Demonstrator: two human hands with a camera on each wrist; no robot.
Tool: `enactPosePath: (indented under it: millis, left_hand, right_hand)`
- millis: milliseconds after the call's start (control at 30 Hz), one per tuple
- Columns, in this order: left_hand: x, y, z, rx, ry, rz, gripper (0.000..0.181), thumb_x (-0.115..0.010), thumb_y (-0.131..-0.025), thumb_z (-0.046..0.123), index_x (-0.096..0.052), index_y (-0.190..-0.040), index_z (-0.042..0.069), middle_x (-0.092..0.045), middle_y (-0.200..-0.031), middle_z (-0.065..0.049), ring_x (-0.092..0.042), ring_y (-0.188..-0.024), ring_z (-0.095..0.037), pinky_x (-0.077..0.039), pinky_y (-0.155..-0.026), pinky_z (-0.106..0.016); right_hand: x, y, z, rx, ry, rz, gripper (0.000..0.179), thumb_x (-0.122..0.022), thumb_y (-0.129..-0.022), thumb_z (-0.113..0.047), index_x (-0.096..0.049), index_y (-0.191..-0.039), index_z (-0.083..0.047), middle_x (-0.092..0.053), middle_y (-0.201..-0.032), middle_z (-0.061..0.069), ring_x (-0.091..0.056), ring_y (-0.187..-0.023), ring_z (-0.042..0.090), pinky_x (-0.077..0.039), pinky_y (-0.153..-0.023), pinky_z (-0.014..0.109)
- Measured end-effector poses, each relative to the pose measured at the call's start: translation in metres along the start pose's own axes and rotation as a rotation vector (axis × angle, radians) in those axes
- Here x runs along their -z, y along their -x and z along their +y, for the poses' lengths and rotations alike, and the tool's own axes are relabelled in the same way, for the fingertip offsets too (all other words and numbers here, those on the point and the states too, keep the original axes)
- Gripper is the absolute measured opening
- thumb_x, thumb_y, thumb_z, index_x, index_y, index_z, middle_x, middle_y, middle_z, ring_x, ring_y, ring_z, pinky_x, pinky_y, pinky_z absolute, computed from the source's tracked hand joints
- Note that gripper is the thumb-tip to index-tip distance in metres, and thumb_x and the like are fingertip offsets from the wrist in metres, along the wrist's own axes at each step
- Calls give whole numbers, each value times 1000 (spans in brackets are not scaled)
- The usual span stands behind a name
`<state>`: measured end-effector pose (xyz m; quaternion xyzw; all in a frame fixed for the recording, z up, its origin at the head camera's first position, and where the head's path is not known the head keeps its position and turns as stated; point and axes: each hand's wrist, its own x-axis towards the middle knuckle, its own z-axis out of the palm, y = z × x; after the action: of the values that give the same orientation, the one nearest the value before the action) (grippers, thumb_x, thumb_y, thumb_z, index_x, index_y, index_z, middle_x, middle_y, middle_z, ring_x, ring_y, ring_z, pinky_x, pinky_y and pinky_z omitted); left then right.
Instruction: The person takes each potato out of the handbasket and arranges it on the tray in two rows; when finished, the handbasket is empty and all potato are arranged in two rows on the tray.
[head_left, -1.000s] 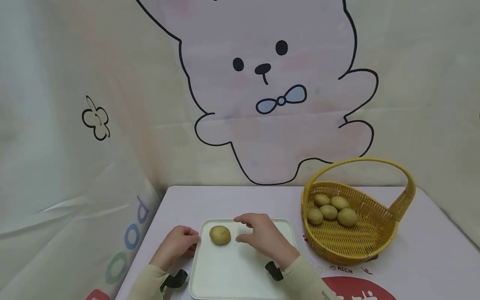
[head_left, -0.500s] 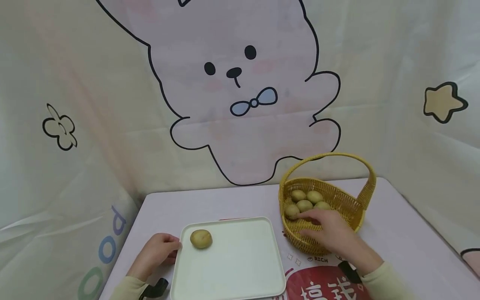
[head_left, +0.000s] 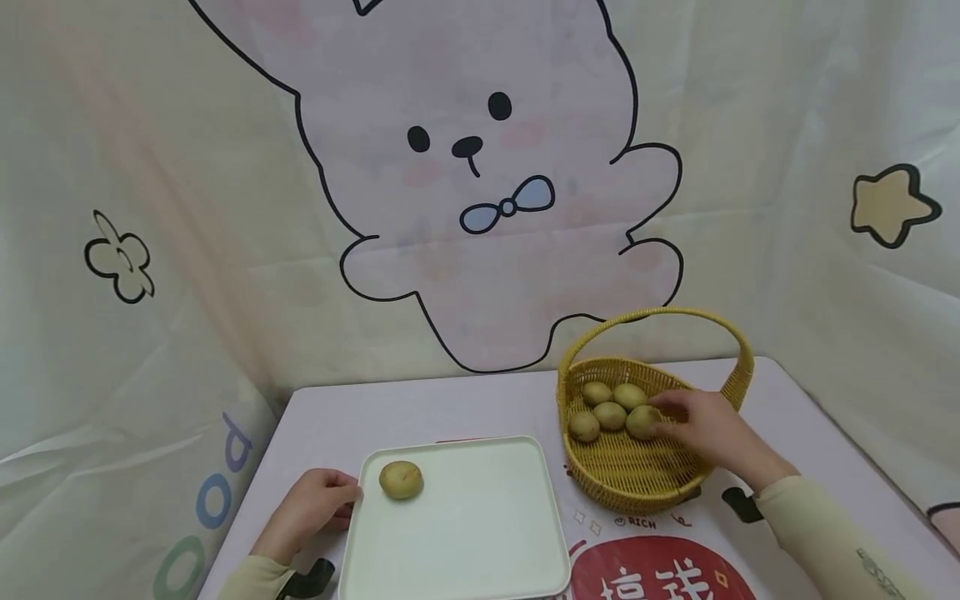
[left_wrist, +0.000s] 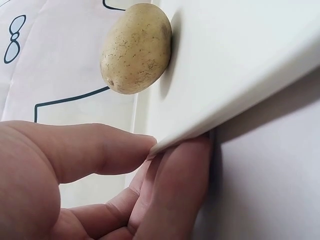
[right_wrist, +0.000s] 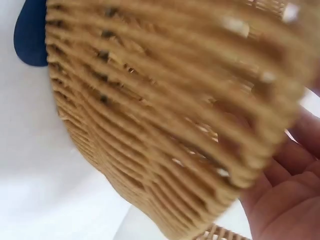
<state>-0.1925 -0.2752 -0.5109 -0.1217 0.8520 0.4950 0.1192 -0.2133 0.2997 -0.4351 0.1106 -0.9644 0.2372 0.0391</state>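
Note:
My left hand (head_left: pixel 313 510) pinches the left rim of a white rectangular tray (head_left: pixel 465 533), thumb above and a finger below, as the left wrist view shows. One potato (head_left: pixel 401 480) lies near the tray's far left corner; the left wrist view shows this potato (left_wrist: pixel 136 49) close up. Inside a yellow woven basket (head_left: pixel 637 497), several potatoes sit grouped at the left and middle. My right hand (head_left: pixel 716 429) reaches in over the basket's right side, its parted thumb and fingers at the right side of the nearest potato (head_left: pixel 642 422). In the right wrist view the basket wall (right_wrist: pixel 150 110) hides the fingertips.
The basket's tall arched handle (head_left: pixel 738 375) rises near my right forearm. A red printed patch (head_left: pixel 660 567) marks the white tabletop (head_left: pixel 420 408) between tray and basket. A curtain with a cartoon bear (head_left: pixel 480 275) hangs behind the table.
My right hand has gone from above the tray to the basket, then farther right to the rightmost potato. The view has turned right. My left hand stays at the tray's rim.

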Motion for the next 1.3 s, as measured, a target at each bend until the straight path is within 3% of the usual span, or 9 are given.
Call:
enactPosePath:
  millis: [267,500,633,967,1100,1300]
  left_hand:
    - [0,2,2,7,2,12,21,-71,-95,13,-73,-105,-5,-75,-96,-12,-74,-78,-20,-65,-70,-37]
    - [-3,2,2,10,5,6,20,-71,-95,12,-73,-104,-5,-75,-93,-12,-73,-76,-20,-65,-69,-37]
    - [-3,2,2,15,-1,10,19,-72,-95,13,-73,-104,-4,-75,-93,-11,-73,-76,-20,-65,-68,-37]
    - [0,0,0,9,-12,15,20,-72,-96,14,-73,-106,-4,-75,-95,-11,-73,-76,-20,-65,-69,-36]
    - [0,1,0,9,-6,12,21,-72,-96,14,-73,-106,-4,-75,-95,-12,-73,-76,-20,-65,-69,-36]
    - [1,0,0,21,-10,13,20,-72,-96,14,-72,-105,-4,-74,-96,-12,-73,-77,-20,-65,-70,-36]
  right_hand:
    - [-6,-16,13,-28,-4,-33,41,-82,-97,-29,-76,-125,1,-79,-118,19,-74,-110,39,-59,-95,62]
    - [-14,-17,21,-48,-24,-76,32,-80,-96,-18,-77,-122,-1,-78,-118,18,-71,-115,41,-57,-97,64]
    - [-15,-14,23,-43,-24,-59,29,-82,-93,-15,-78,-120,-5,-79,-119,17,-71,-115,40,-58,-96,62]
    - [-13,-11,21,-94,-54,-33,27,-88,-90,-29,-76,-108,-12,-78,-113,12,-71,-111,37,-56,-97,63]
    - [-12,-12,19,-113,-66,-52,28,-89,-89,-27,-76,-107,-11,-78,-113,13,-70,-110,36,-56,-97,61]
    - [-8,-13,18,-112,-54,-125,44,-90,-87,-25,-77,-120,1,-78,-117,18,-70,-112,39,-56,-98,63]
